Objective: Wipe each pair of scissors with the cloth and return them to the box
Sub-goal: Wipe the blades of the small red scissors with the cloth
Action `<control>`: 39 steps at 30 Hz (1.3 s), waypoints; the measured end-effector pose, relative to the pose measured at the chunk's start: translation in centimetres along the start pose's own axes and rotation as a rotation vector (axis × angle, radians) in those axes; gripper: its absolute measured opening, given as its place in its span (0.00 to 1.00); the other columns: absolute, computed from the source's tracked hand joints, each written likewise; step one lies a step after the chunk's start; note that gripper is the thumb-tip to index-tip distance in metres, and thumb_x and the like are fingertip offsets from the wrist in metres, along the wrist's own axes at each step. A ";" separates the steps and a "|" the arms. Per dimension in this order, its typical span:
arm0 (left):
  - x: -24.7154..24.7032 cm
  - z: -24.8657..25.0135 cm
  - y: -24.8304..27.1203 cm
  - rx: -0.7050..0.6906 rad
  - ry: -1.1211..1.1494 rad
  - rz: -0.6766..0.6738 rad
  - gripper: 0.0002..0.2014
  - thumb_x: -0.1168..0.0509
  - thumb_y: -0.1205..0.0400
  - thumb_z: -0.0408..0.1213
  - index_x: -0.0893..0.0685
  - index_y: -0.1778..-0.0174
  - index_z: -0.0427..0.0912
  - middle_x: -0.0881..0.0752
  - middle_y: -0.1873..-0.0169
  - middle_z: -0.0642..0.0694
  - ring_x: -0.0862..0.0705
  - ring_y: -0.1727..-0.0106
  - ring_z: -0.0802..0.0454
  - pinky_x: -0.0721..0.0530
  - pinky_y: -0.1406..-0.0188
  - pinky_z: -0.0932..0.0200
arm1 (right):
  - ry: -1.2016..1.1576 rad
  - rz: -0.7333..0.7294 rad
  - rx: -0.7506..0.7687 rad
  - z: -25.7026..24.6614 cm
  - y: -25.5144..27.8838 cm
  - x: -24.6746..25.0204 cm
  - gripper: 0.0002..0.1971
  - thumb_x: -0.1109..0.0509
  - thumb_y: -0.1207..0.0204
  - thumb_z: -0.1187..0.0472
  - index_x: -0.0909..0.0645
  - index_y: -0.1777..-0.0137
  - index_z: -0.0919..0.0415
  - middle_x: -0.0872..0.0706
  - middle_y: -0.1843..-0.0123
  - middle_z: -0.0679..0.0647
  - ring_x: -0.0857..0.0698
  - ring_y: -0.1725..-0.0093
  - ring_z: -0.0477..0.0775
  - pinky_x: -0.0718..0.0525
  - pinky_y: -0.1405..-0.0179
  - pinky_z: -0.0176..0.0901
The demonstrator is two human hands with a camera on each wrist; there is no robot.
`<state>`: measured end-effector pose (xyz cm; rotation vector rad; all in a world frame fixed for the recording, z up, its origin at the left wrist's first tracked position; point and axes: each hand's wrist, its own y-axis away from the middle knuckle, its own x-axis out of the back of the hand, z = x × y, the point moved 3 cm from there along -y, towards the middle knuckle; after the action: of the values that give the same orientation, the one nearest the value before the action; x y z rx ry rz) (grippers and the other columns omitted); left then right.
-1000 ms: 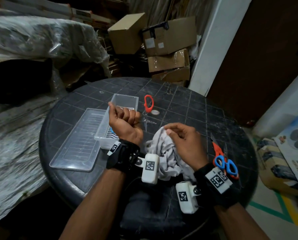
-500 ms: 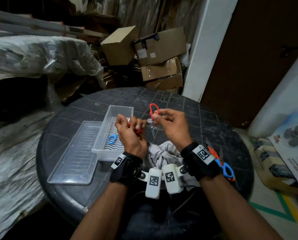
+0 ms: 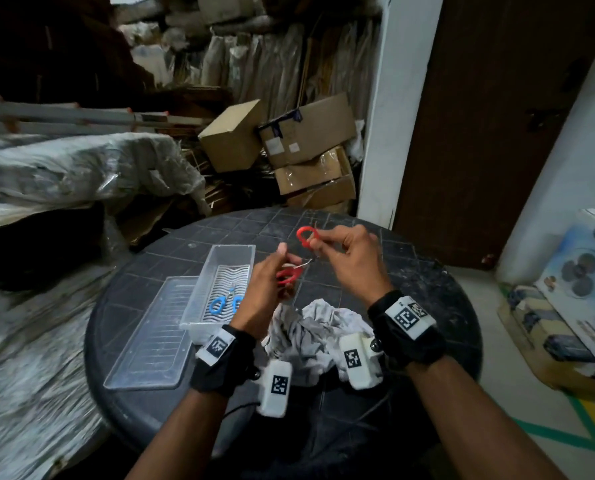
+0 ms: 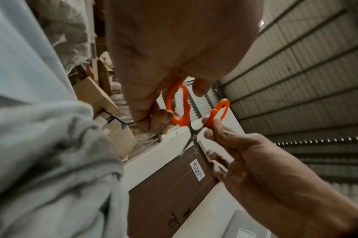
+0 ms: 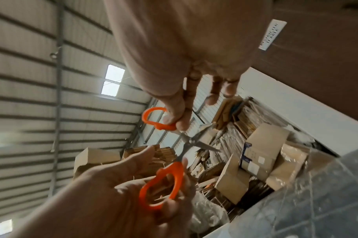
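Above the round dark tiled surface (image 3: pixel 410 292), both hands hold one pair of orange-handled steel scissors (image 3: pixel 297 259) in the air, with the blades spread wide. The crumpled grey cloth (image 3: pixel 306 327) lies directly below them, nearer the person, and touches neither hand. Just left of it sits the clear ribbed plastic box (image 3: pixel 219 261), which holds a blue-handled pair of scissors (image 3: pixel 225 301); its clear lid (image 3: pixel 150 344) lies flat alongside. Left hand (image 3: pixel 266 289): fingers curled through and round the lower handle loop. Right hand (image 3: pixel 349 259): thumb and forefinger pinch the upper loop at its neck, other fingers loosely extended. The long axis of the scissors runs between the hands, from the near-left loop to the far-right loop, pivot at mid-span, blade tips pointing down toward the cloth. Judgement: the left hand is nearer the box and either hand can reach the cloth; wiping not yet begun on this pair. Against the frame half a second back: the hands stood closer together and lower, with the scissors less spread; they are now raised and drawn apart. The head camera has also tilted upward.
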<state>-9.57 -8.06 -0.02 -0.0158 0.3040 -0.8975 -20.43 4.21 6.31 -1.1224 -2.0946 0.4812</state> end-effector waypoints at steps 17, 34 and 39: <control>-1.8 1.2 4.9 -0.247 -0.207 0.050 0.08 0.30 0.14 0.29 0.07 0.43 0.38 0.06 0.51 0.39 0.12 0.54 0.55 0.19 0.58 0.64 | -0.563 0.079 -0.223 2.5 8.5 2.4 0.16 0.29 0.19 0.78 0.10 0.38 0.63 0.04 0.49 0.56 0.05 0.52 0.62 0.07 0.54 0.54; -2.9 -1.3 5.6 -0.183 0.027 0.166 0.08 0.27 0.18 0.26 0.09 0.44 0.33 0.08 0.50 0.32 0.10 0.50 0.45 0.13 0.47 0.52 | -0.478 0.223 -0.320 4.1 10.8 1.8 0.05 0.19 0.23 0.67 0.06 0.49 0.59 0.04 0.57 0.50 0.06 0.57 0.47 0.11 0.60 0.36; -3.3 -0.7 4.4 -0.071 0.293 0.143 0.12 0.30 0.14 0.40 0.10 0.41 0.35 0.09 0.54 0.41 0.14 0.58 0.53 0.16 0.54 0.61 | -0.578 0.204 -0.392 2.9 10.2 1.0 0.04 0.19 0.24 0.70 0.06 0.51 0.66 0.06 0.61 0.62 0.16 0.71 0.45 0.19 0.72 0.34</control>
<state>-8.30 -2.67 -0.48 0.0720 0.6025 -0.7463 -17.10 10.73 -1.49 -1.5755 -2.6667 0.5537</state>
